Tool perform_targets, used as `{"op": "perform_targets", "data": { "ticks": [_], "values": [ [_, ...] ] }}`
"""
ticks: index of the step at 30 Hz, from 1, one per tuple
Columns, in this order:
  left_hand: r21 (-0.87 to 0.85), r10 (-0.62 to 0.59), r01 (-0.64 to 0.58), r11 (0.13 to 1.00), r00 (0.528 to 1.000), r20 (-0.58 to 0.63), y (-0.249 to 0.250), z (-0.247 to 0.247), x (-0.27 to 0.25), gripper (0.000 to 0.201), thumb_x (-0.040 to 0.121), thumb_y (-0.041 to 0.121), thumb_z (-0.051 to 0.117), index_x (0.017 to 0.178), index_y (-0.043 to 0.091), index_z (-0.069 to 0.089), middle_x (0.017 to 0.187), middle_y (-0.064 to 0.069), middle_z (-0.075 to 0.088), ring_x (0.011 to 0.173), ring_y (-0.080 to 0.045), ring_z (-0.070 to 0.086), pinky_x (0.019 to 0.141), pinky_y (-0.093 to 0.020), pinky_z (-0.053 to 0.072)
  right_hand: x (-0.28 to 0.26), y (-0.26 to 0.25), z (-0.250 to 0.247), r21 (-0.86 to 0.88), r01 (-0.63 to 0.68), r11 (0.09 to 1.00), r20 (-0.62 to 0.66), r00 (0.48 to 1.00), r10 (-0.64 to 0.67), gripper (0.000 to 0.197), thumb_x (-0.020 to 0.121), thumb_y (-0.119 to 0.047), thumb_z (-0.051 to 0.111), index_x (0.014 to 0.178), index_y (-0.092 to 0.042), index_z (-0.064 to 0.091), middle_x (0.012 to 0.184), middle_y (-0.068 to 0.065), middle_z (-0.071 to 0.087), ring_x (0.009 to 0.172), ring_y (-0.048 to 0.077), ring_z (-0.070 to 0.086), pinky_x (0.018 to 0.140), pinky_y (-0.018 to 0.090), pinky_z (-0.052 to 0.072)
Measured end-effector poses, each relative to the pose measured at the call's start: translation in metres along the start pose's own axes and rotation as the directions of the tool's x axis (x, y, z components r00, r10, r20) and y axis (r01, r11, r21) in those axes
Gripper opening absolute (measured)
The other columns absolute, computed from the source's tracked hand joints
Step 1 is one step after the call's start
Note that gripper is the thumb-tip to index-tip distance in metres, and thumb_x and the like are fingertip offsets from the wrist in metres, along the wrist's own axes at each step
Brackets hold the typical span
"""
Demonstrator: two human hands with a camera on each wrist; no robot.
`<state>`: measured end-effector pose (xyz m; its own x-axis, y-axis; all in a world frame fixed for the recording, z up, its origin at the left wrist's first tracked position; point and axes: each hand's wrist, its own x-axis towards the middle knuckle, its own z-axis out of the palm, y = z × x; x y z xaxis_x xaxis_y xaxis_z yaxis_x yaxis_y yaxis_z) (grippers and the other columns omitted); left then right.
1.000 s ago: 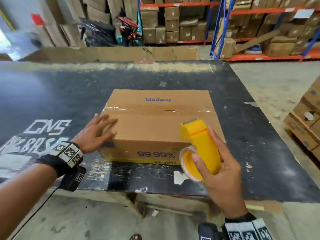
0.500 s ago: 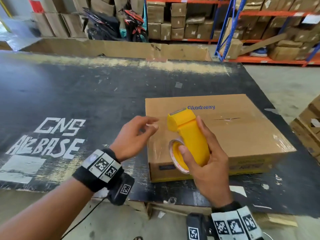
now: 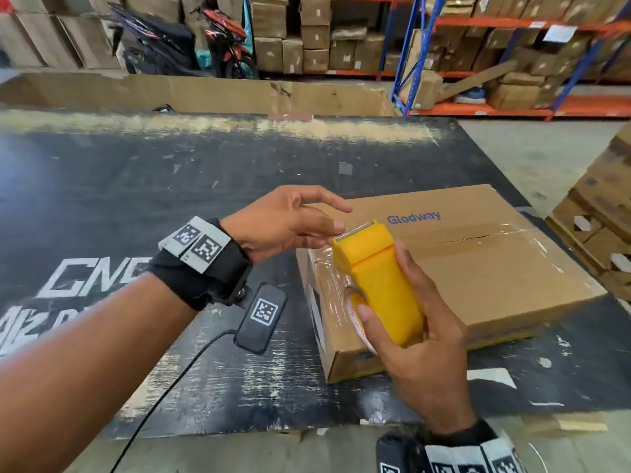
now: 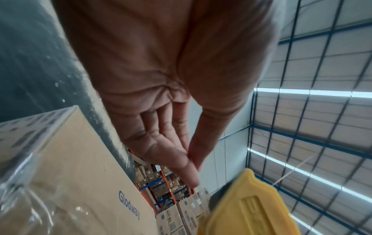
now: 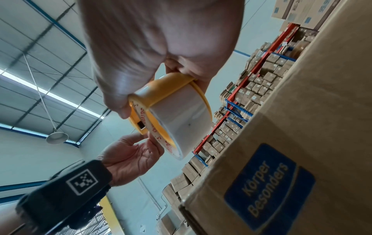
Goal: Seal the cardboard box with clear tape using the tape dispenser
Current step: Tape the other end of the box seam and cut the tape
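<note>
A brown "Glodway" cardboard box (image 3: 478,268) lies on the black table (image 3: 170,199), with clear tape along its top seam and wrinkled tape over its near left corner. My right hand (image 3: 409,336) grips a yellow tape dispenser (image 3: 379,285) upright above the box's left end, its toothed blade on top. The clear tape roll (image 5: 177,114) sits in the dispenser (image 5: 175,81). My left hand (image 3: 307,227) is at the blade end. In the left wrist view the left hand's (image 4: 181,159) thumb and forefinger meet, pinching the tape's loose end beside the dispenser (image 4: 251,206).
Stacked cartons (image 3: 601,233) stand on the floor off the table's right edge. A long cardboard sheet (image 3: 205,93) lines the far edge. Behind it are shelves of boxes (image 3: 478,46) and parked motorbikes (image 3: 191,46). The table's front edge is just below my hands.
My left hand left the box's near left corner and came up to the dispenser's blade end. The box has turned and now lies further right. The right hand keeps holding the dispenser.
</note>
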<state>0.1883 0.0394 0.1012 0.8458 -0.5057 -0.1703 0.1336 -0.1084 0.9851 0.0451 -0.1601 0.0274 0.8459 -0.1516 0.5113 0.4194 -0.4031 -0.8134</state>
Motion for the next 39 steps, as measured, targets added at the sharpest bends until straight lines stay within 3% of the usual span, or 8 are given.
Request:
{"op": "perform_targets", "data": {
  "ticks": [3, 9, 15, 20, 27, 29, 33, 39],
  "values": [
    [0.04, -0.013, 0.012, 0.999, 1.0, 0.019, 0.002, -0.009, 0.008, 0.032, 0.095, 0.001, 0.064, 0.126, 0.007, 0.065, 0.081, -0.003, 0.075, 0.079, -0.017, 0.062, 0.072, -0.021, 0.056, 0.004, -0.008, 0.009, -0.092, 0.017, 0.996, -0.005, 1.0, -0.017, 0.079, 0.083, -0.037, 0.08, 0.153, -0.026, 0.046, 0.133, -0.028, 0.053, 0.114, -0.001, 0.06, 0.079, 0.039, 0.059],
    [-0.014, -0.019, 0.021, 1.0, 0.992, 0.121, 0.004, -0.024, 0.026, 0.044, 0.08, 0.02, 0.076, 0.122, 0.013, 0.068, 0.099, -0.009, 0.071, 0.087, -0.017, 0.061, 0.082, -0.027, 0.054, 0.013, -0.022, 0.026, -0.194, -0.019, 0.981, -0.028, 1.0, 0.014, 0.081, 0.082, -0.036, 0.082, 0.154, -0.03, 0.044, 0.129, -0.036, 0.048, 0.113, -0.01, 0.055, 0.085, 0.03, 0.057],
    [0.085, 0.053, -0.059, 0.995, 0.997, 0.062, 0.014, -0.052, 0.05, 0.04, 0.08, 0.001, 0.078, 0.116, 0.007, 0.064, 0.071, -0.006, 0.076, 0.075, -0.023, 0.064, 0.077, -0.034, 0.05, 0.023, -0.044, 0.036, -0.287, -0.111, 0.951, 0.017, 0.993, 0.121, 0.081, 0.082, -0.047, 0.077, 0.153, -0.046, 0.038, 0.126, -0.043, 0.045, 0.108, -0.016, 0.054, 0.082, 0.008, 0.047],
    [0.125, 0.082, -0.074, 0.989, 0.995, -0.059, 0.04, -0.116, 0.092, 0.044, 0.084, -0.005, 0.072, 0.124, 0.005, 0.057, 0.071, -0.005, 0.076, 0.069, -0.016, 0.07, 0.073, -0.027, 0.056, 0.012, -0.073, 0.023, -0.402, -0.192, 0.895, -0.028, 0.98, 0.198, 0.081, 0.074, -0.063, 0.073, 0.147, -0.057, 0.04, 0.108, -0.036, 0.059, 0.097, -0.009, 0.057, 0.065, 0.018, 0.05],
    [0.328, 0.021, -0.016, 0.945, 1.0, -0.012, -0.007, -0.132, 0.158, 0.027, 0.089, 0.001, 0.072, 0.111, 0.013, 0.063, 0.083, -0.012, 0.069, 0.068, -0.013, 0.065, 0.068, -0.022, 0.052, 0.047, -0.061, 0.043, -0.374, -0.356, 0.856, 0.04, 0.916, 0.398, 0.074, 0.078, -0.058, 0.071, 0.145, -0.059, 0.041, 0.087, -0.063, 0.045, 0.089, -0.038, 0.043, 0.07, -0.01, 0.033],
    [0.336, -0.001, 0.007, 0.942, 1.0, -0.018, -0.022, -0.137, 0.169, 0.026, 0.09, 0.003, 0.072, 0.11, 0.017, 0.064, 0.082, -0.011, 0.068, 0.069, -0.013, 0.063, 0.067, -0.022, 0.05, 0.056, -0.055, 0.048, -0.381, -0.377, 0.844, 0.06, 0.901, 0.43, 0.074, 0.079, -0.061, 0.068, 0.147, -0.058, 0.039, 0.103, -0.054, 0.054, 0.094, -0.024, 0.053, 0.076, -0.005, 0.039],
    [0.321, -0.039, 0.047, 0.946, 0.999, -0.031, -0.052, -0.143, 0.184, 0.023, 0.09, 0.005, 0.071, 0.106, 0.02, 0.065, 0.079, -0.006, 0.066, 0.073, -0.015, 0.062, 0.072, -0.025, 0.048, 0.066, -0.048, 0.057, -0.434, -0.394, 0.81, 0.073, 0.881, 0.468, 0.075, 0.082, -0.064, 0.064, 0.15, -0.055, 0.035, 0.137, -0.025, 0.06, 0.112, 0.006, 0.061, 0.1, 0.028, 0.051],
    [0.339, -0.172, 0.163, 0.927, 0.985, -0.002, -0.101, -0.136, 0.19, 0.024, 0.094, 0.005, 0.064, 0.11, 0.022, 0.065, 0.09, -0.005, 0.069, 0.079, -0.014, 0.06, 0.073, -0.025, 0.047, 0.069, -0.039, 0.064, -0.479, -0.435, 0.763, 0.096, 0.838, 0.538, 0.075, 0.083, -0.063, 0.063, 0.152, -0.053, 0.034, 0.142, -0.024, 0.057, 0.118, 0.009, 0.059, 0.104, 0.033, 0.051]
  ]
}}
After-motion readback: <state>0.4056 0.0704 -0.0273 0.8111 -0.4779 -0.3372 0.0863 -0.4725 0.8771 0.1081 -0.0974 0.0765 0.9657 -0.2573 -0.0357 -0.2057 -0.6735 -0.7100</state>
